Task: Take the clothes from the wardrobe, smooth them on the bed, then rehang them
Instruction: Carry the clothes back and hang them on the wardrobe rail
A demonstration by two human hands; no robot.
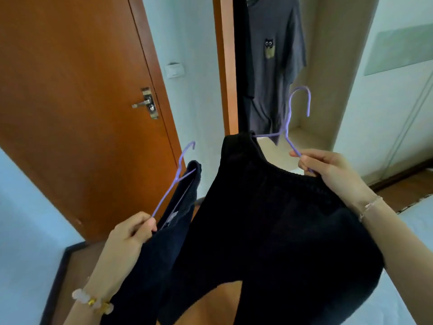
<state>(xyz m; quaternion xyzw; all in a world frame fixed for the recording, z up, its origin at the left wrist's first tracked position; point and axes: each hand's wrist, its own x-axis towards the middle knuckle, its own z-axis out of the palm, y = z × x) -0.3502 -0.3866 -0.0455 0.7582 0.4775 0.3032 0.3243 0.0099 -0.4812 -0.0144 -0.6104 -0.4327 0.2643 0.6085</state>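
The left hand [131,233], a beaded bracelet [93,301] on its wrist, has its grip pinched narrow on the lower wire of a purple hanger [173,184]. A dark garment [150,266] hangs folded over that hanger and falls beside the forearm. The right hand [328,170], wearing a thin chain [370,206], has its grip curled round the shoulder wire of a second purple hanger [290,111], hook upward. From it hangs a black top [281,219], which seems to be knitted, though the cloth is too dark to be sure. The top spreads between the two arms, above the brown floor [225,299] and just beside the edge of the white bed [417,231]. Farther off on the left stands a wooden door [70,90] with a metal handle [143,104], and a light switch [174,71] beside it. Straight ahead is the open wardrobe [302,137], where a grey T-shirt [276,66] hangs next to a black piece [242,55].
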